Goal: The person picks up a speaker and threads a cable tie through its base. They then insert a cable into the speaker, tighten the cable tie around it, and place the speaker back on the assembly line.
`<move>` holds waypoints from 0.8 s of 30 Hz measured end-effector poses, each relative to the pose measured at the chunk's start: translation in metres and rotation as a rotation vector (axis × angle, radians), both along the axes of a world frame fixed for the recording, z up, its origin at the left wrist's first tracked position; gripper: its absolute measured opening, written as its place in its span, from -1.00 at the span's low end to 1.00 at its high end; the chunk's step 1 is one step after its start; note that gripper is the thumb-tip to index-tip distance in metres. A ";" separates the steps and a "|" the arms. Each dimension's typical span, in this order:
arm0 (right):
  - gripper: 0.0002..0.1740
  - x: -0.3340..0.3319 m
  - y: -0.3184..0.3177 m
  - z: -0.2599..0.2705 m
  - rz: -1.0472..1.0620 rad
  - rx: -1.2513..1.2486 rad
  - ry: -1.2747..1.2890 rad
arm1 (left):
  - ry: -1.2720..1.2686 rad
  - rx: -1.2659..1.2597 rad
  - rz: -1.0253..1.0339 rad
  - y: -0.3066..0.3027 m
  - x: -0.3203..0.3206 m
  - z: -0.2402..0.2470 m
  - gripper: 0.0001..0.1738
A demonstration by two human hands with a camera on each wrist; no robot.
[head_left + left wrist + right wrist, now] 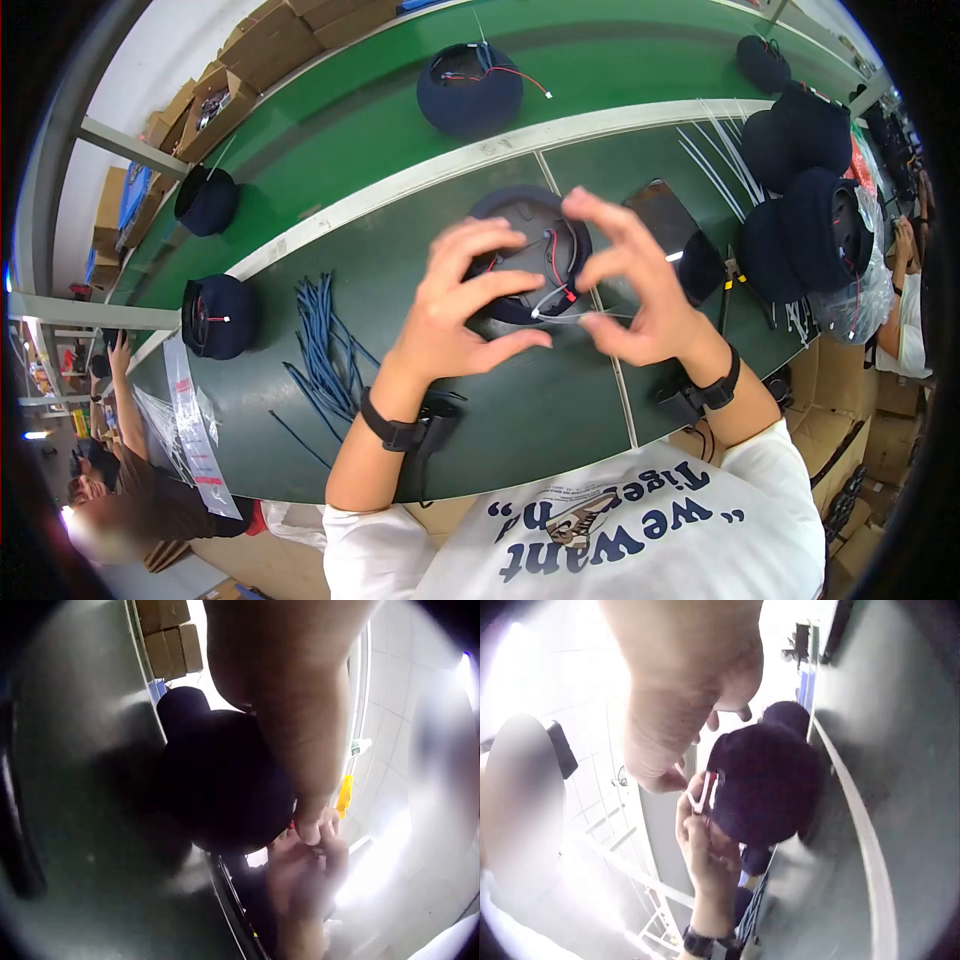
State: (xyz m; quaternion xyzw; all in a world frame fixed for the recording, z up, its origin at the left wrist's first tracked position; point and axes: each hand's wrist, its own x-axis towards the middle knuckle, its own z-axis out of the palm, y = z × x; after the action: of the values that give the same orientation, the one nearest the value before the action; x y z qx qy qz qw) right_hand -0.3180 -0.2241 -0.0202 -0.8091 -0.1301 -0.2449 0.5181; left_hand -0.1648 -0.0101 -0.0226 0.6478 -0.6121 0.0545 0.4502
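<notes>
A round navy fabric-covered shell (497, 203), hollow side up with red and black wires (553, 258) inside, sits on the dark green table between both hands. A thin white cable tie (560, 317) reaches from its near rim toward the right hand. The left hand (445, 300) is at the left rim, thumb and index apart, their tips near the tie's head. At the right rim, the right hand (645, 295) has curved fingers, its thumb tip at the tie; I cannot tell whether it grips it. In the right wrist view, the white tie (700, 799) spans between the two hands.
A bundle of dark blue strips (325, 345) lies left. To the right are a dark flat box (670, 225), yellow-and-black cutters (729, 280), white cable ties (715, 160) and stacked navy shells (785, 240). More shells (470, 95) stand on the green belt (350, 110) beyond a white rail.
</notes>
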 end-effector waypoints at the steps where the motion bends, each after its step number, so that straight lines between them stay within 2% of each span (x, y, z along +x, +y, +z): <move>1: -0.76 0.001 -0.003 0.005 -0.028 0.115 0.014 | -0.022 0.061 0.053 0.006 0.004 0.008 -0.41; 2: -0.61 0.000 -0.007 0.014 -0.057 0.006 0.067 | 0.039 0.077 0.042 0.011 0.011 0.004 -0.44; 5: -0.65 0.009 -0.018 -0.007 0.022 -0.007 0.210 | 0.248 0.102 0.004 0.016 0.019 -0.014 -0.56; 6: -0.76 0.011 -0.017 -0.012 0.002 0.023 0.182 | 0.304 0.082 0.000 0.015 0.019 -0.020 -0.57; 9: -0.89 0.013 -0.014 -0.020 -0.054 0.087 0.164 | 0.382 0.009 -0.009 0.012 0.012 -0.029 -0.69; 11: -0.94 0.015 -0.006 -0.020 -0.118 0.132 0.152 | 0.409 -0.050 -0.014 0.007 0.006 -0.035 -0.74; 12: -0.97 0.015 -0.001 -0.020 -0.149 0.153 0.148 | 0.421 -0.069 0.033 0.003 0.000 -0.029 -0.86; 14: -0.99 0.014 0.008 -0.018 -0.207 0.082 0.115 | 0.430 -0.093 0.101 -0.002 -0.007 -0.033 -0.87; 18: -0.96 0.011 0.019 -0.016 -0.259 -0.024 0.107 | 0.459 -0.083 0.242 -0.009 -0.012 -0.028 -0.82; 19: -0.95 0.012 0.020 -0.015 -0.265 -0.028 0.112 | 0.459 -0.086 0.225 -0.008 -0.011 -0.031 -0.84; 21: -0.67 0.013 0.010 -0.021 -0.170 0.110 0.126 | 0.454 -0.105 0.194 -0.008 -0.007 -0.035 -0.84; 22: -0.56 0.016 0.015 -0.021 -0.178 0.335 0.139 | 0.522 -0.143 0.152 -0.005 -0.003 -0.035 -0.63; 23: -0.36 0.016 0.012 -0.026 -0.127 0.417 0.185 | 0.554 -0.177 0.081 0.000 0.007 -0.042 -0.22; 24: -0.15 0.016 0.009 -0.030 -0.081 0.500 0.231 | 0.577 -0.163 0.024 0.003 0.010 -0.038 -0.07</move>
State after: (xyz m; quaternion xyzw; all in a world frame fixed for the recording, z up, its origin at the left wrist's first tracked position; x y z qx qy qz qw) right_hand -0.3023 -0.2148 -0.0505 -0.6831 0.0267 -0.1961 0.7030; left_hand -0.1552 -0.0075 -0.0607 0.6054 -0.4448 -0.0778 0.6554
